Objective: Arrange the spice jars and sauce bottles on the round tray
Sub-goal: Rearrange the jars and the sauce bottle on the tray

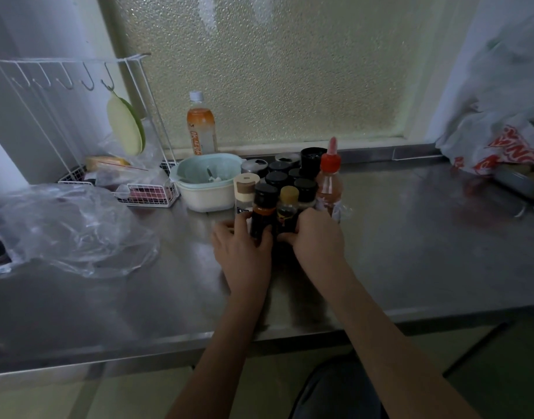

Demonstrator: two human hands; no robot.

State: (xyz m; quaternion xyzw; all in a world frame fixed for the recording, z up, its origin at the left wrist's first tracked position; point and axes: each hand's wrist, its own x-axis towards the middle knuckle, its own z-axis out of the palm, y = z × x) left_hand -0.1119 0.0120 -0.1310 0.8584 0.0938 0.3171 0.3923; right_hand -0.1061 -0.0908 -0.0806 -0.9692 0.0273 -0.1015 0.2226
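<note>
Steel counter (410,237) bears the cluster: the left hand (241,246) is wrapped round a dark sauce bottle (261,213), the right hand (317,234) is closed on a tan-capped bottle (287,210). Behind stand one cork-lidded jar (244,189), about six black-capped jars (276,178) and one red-nozzled squeeze bottle (329,182). The tray is hidden.

No text reads clearly. The drink bottle (200,128) carries an orange vertical label, and the plastic bag (498,146) carries red lettering; both are too blurred to read.
</note>
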